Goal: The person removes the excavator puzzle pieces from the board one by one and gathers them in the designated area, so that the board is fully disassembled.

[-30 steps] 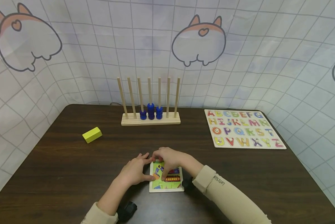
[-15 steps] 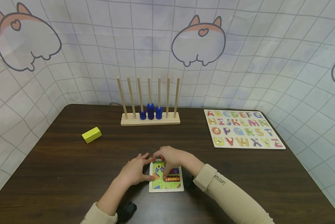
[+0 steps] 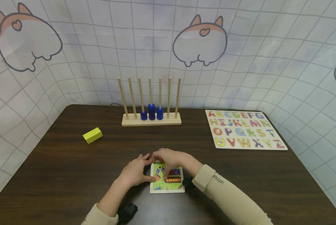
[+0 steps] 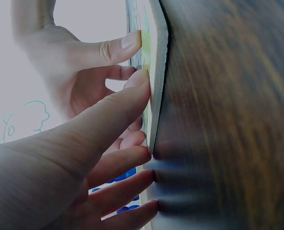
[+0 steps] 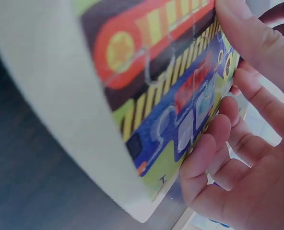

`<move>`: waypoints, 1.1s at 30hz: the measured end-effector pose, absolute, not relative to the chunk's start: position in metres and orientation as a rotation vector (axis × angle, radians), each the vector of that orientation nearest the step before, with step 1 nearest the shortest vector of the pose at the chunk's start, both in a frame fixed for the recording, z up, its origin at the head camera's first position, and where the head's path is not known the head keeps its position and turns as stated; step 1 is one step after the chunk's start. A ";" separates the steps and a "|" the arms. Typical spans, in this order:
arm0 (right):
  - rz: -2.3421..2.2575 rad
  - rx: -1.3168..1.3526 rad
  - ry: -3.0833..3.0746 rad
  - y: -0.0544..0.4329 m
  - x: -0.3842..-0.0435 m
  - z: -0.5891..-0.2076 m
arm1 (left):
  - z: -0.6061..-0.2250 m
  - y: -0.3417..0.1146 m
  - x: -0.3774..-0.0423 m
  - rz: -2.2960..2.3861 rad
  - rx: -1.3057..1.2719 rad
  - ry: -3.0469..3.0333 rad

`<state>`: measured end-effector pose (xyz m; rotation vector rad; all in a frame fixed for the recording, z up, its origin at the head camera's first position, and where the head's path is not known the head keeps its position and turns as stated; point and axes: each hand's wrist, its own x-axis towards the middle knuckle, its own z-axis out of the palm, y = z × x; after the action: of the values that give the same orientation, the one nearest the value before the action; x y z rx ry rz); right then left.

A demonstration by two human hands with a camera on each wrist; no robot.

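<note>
Here the dark tabletop (image 3: 72, 175) fills the lower half of the head view. At right of centre lies an alphabet board (image 3: 245, 129); at upper centre stands a peg rack (image 3: 151, 118) with blue rings (image 3: 151, 112); at left lies a yellow block (image 3: 92, 135). Low in the middle of the frame, flat on the tabletop, sits a small puzzle (image 3: 167, 180) in a pale frame. The left hand (image 3: 135, 172) lies at its left edge, fingers nearly straight, thumb and fingertips touching the frame; the wrist view shows the thumb (image 4: 118, 108) pressed on the rim. The right hand (image 3: 169, 159) arches over the puzzle's upper part, fingertips pressing on the picture, holding nothing.
</note>
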<state>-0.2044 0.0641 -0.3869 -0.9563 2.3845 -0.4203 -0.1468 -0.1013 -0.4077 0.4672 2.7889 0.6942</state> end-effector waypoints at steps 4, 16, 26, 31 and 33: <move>-0.414 -0.948 2.371 0.062 -0.206 -0.387 | -0.407 -0.101 -0.147 0.701 0.474 2.787; -0.477 -0.975 2.357 0.063 -0.208 -0.390 | -0.407 -0.102 -0.147 0.711 0.480 2.790; -0.542 -1.018 2.375 0.069 -0.206 -0.391 | -0.408 -0.102 -0.147 0.702 0.480 2.794; -0.535 -1.022 2.402 0.070 -0.204 -0.391 | -0.408 -0.102 -0.147 0.692 0.474 2.792; -0.529 -1.012 2.411 0.070 -0.204 -0.390 | -0.408 -0.102 -0.147 0.694 0.475 2.790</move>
<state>-0.2037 0.0704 -0.3904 -1.0117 2.4112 -0.5286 -0.1472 -0.1018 -0.4077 0.4746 2.7903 0.6939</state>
